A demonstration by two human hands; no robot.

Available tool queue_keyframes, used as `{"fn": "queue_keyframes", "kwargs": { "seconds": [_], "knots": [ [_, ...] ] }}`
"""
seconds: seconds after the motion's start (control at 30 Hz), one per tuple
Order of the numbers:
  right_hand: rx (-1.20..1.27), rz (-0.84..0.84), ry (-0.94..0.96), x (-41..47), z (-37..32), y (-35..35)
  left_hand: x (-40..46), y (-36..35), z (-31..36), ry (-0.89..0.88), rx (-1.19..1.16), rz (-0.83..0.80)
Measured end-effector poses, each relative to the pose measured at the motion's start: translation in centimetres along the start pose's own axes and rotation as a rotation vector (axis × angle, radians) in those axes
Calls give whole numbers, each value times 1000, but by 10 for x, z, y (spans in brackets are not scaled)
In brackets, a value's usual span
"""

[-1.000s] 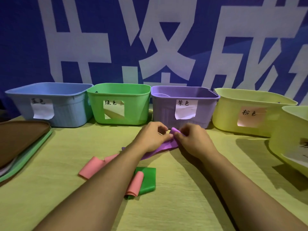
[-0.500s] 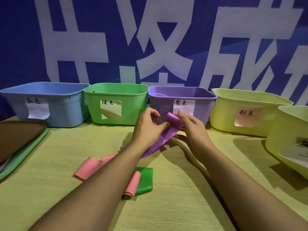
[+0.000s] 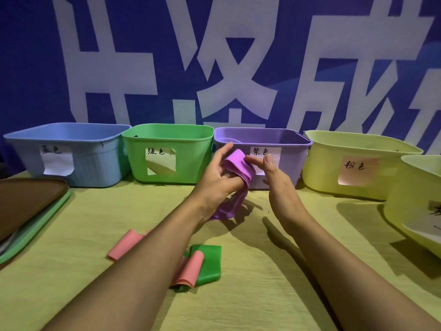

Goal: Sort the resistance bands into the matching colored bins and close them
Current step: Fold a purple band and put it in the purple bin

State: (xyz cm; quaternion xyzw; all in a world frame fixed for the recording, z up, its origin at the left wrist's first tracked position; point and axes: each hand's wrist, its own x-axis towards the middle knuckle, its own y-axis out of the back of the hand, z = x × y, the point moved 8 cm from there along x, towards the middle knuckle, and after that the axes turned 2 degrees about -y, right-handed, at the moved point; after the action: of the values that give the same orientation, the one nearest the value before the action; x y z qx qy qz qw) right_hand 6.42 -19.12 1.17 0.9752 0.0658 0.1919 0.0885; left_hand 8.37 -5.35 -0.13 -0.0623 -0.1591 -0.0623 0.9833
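Head view: purple band (image 3: 238,167) being gathered into folded bundle, held above table (image 3: 262,295) just before purple bin (image 3: 262,139). Left hand (image 3: 216,180) being clamped on band, fingers curled round folds; tail being left hanging toward table. Right hand (image 3: 274,180) being kept loose, straight fingertips touching bundle's side. Pink band (image 3: 124,244) and green band (image 3: 207,263) being left on table, unsorted. Advice: tail being gathered first, bundle being lifted clear over rim before release.
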Motion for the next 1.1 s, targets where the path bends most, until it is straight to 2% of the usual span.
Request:
{"fn": "queue_keyframes", "kwargs": {
  "seconds": [0.17,0.6,0.87,0.97,1.1],
  "knots": [
    [18,-34,62,0,-1,-2,2,-2,1,-33,125,-31],
    [46,46,103,1,-8,6,4,3,7,-165,505,84],
    [84,46,126,-1,-7,3,-3,7,23,-219,455,181],
    [101,58,132,0,-9,4,-6,11,29,-206,338,247],
    [77,-33,-42,5,11,-4,-10,21,36,-186,192,355]
  ]
}}
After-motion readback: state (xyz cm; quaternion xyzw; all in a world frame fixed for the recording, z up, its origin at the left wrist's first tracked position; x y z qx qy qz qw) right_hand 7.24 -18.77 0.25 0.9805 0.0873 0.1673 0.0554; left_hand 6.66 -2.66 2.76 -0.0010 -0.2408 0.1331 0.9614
